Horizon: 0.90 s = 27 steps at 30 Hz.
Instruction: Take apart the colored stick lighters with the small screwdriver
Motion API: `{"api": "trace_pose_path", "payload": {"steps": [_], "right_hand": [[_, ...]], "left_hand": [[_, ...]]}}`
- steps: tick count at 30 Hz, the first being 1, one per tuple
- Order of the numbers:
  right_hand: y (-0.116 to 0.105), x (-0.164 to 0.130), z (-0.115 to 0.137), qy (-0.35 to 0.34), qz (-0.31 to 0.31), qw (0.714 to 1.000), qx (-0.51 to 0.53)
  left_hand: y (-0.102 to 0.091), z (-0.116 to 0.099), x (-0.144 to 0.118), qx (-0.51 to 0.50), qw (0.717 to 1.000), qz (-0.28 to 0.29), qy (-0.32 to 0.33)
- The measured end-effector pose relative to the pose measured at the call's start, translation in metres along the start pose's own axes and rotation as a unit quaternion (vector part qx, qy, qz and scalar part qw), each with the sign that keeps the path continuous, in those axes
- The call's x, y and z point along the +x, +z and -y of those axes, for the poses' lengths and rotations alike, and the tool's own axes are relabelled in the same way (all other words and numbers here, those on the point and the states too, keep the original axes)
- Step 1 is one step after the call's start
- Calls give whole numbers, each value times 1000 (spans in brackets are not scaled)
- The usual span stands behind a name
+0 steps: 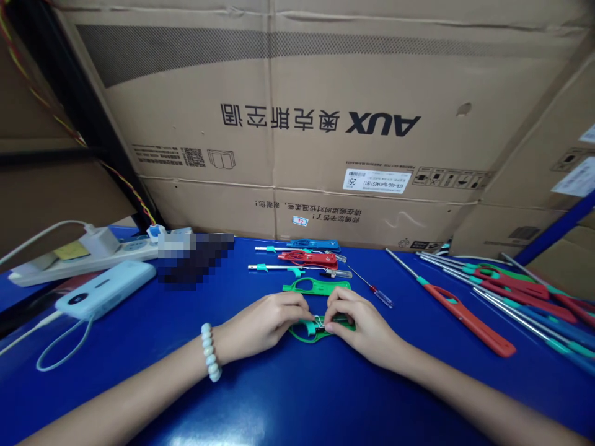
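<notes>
Both our hands meet over a green shell (310,329) lying on the blue table (288,396) right in front of us. Our left hand (264,323), with a bead bracelet (211,352) on its wrist, pinches the shell's left end; our right hand (360,325) pinches a small metal part at its middle. Just beyond lies a second green shell (316,286). Finished lighters (511,297) lie loose at the right, and a cardboard box (297,124) stands behind; what it holds we cannot tell.

Head view, forward and down, close over blue table (297,402)
</notes>
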State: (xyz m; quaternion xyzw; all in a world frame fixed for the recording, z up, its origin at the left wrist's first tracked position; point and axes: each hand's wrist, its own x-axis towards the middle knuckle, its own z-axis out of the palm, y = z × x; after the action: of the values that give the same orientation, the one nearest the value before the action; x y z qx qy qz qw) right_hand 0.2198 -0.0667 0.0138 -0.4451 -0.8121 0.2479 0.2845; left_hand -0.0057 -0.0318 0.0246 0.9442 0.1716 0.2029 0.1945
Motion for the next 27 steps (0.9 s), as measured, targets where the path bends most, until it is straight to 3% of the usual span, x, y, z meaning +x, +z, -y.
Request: {"api": "trace_pose_path", "payload": {"steps": [16,21,27], "right_hand": [[-4,1,3,3,11,1000,6],[-5,1,3,3,16,1000,7],[-4,1,2,5,18,1000,2]], "left_hand": [[12,1,0,-38,997,-70,-9],[13,1,0,-21,998,-66,-7],[10,-1,-1,83,996,-24,25]]}}
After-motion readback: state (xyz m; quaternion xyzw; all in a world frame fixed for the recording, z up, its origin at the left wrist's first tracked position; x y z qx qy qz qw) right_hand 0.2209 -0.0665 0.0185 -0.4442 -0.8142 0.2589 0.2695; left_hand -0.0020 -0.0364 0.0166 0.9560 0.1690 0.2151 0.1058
